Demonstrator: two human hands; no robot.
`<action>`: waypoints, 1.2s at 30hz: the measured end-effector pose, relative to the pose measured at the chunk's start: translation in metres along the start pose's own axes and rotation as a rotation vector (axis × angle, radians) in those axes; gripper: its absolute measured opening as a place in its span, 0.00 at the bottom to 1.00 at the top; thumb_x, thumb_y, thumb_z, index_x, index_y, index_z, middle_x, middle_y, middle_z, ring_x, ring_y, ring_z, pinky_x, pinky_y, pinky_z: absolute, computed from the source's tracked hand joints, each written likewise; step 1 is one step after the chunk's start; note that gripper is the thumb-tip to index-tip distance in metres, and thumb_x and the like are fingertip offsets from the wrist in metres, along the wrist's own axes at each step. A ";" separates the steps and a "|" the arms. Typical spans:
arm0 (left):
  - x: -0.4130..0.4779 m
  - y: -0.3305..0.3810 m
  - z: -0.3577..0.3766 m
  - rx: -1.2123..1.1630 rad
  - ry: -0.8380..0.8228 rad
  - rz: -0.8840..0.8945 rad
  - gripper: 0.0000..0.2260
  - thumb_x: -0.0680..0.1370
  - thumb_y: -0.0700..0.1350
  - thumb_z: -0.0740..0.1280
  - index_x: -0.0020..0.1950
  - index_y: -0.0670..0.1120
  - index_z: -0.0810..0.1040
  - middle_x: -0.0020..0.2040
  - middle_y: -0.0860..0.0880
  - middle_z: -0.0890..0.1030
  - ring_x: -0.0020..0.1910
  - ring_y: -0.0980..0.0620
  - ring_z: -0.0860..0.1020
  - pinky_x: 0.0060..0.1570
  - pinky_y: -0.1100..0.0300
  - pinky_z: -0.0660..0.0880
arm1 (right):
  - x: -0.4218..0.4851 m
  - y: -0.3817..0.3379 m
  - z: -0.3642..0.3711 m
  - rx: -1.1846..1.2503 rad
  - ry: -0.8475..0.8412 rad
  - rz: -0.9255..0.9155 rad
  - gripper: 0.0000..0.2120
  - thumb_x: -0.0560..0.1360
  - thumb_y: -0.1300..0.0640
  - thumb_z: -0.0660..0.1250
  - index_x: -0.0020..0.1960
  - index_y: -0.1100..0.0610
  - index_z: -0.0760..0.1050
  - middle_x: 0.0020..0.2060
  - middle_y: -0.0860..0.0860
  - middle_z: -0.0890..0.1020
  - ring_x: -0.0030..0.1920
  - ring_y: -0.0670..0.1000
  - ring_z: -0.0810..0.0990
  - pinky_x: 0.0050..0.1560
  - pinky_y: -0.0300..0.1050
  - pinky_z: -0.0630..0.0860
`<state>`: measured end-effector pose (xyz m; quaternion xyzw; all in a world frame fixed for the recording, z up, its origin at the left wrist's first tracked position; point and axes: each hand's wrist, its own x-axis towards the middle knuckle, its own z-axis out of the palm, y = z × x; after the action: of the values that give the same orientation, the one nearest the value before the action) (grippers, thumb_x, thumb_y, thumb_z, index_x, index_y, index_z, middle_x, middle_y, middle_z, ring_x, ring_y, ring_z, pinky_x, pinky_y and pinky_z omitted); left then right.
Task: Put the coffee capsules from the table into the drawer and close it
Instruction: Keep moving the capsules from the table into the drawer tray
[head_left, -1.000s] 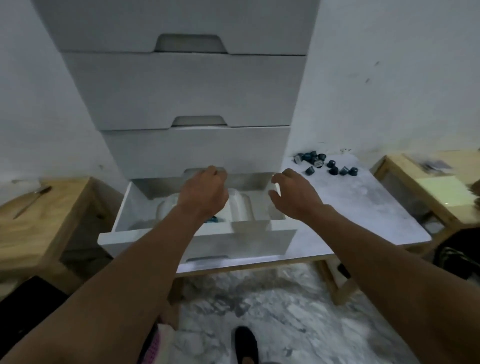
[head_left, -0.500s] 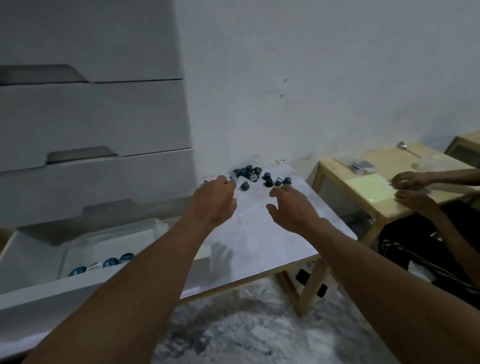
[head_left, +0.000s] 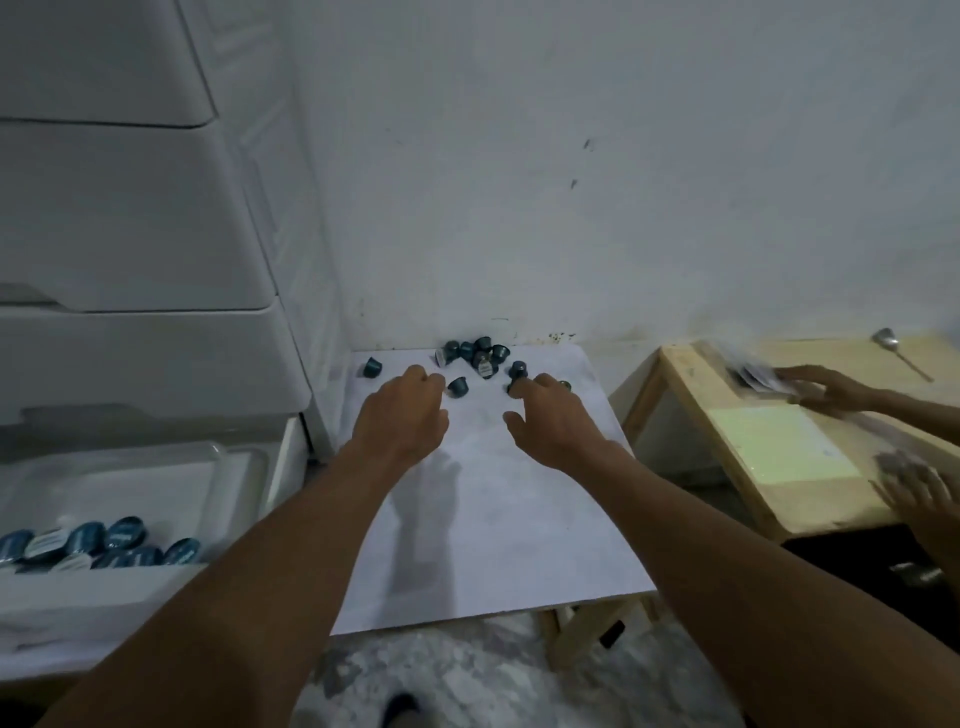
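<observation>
Several dark blue coffee capsules (head_left: 480, 356) lie scattered at the far edge of the white table (head_left: 493, 519), against the wall; one capsule (head_left: 372, 367) sits apart to the left. My left hand (head_left: 402, 415) hovers just short of them, fingers loosely curled, holding nothing. My right hand (head_left: 545, 415) reaches beside it, fingertips at the nearest capsules on the right, holding nothing I can see. The bottom drawer (head_left: 280, 467) of the white cabinet stands pulled out at the lower left, with several blue capsules (head_left: 104, 543) lying in its clear tray.
The cabinet's closed upper drawers (head_left: 130, 218) rise at left. A wooden side table (head_left: 753, 457) stands to the right with a spoon (head_left: 896, 348), papers, and another person's hands (head_left: 826, 387) working on it. A marbled floor lies below.
My view has swung right from the open drawer to the table. Both hands have moved from the drawer across to the capsules by the wall.
</observation>
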<state>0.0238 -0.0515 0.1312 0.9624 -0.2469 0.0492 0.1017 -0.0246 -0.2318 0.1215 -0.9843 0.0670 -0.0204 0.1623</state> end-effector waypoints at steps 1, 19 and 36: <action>0.009 -0.003 0.003 0.010 -0.013 -0.013 0.09 0.78 0.45 0.60 0.54 0.43 0.74 0.53 0.45 0.75 0.49 0.43 0.75 0.42 0.53 0.72 | 0.012 0.002 0.003 0.012 -0.013 -0.007 0.18 0.77 0.54 0.62 0.65 0.59 0.71 0.60 0.59 0.74 0.57 0.61 0.75 0.55 0.51 0.72; 0.156 -0.078 0.103 0.070 -0.252 -0.137 0.11 0.79 0.46 0.59 0.59 0.46 0.73 0.57 0.47 0.74 0.50 0.49 0.77 0.37 0.60 0.65 | 0.206 0.012 0.098 0.053 -0.275 0.008 0.14 0.77 0.55 0.63 0.61 0.60 0.72 0.60 0.61 0.74 0.58 0.61 0.75 0.58 0.54 0.75; 0.182 -0.105 0.170 -0.074 -0.415 -0.188 0.08 0.78 0.44 0.61 0.54 0.42 0.75 0.51 0.42 0.74 0.48 0.43 0.75 0.44 0.54 0.73 | 0.247 0.024 0.150 0.096 -0.404 0.019 0.11 0.73 0.57 0.64 0.49 0.64 0.76 0.48 0.63 0.76 0.51 0.61 0.76 0.45 0.45 0.68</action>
<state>0.2413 -0.0837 -0.0261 0.9663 -0.1736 -0.1687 0.0880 0.2265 -0.2407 -0.0236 -0.9588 0.0416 0.1757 0.2196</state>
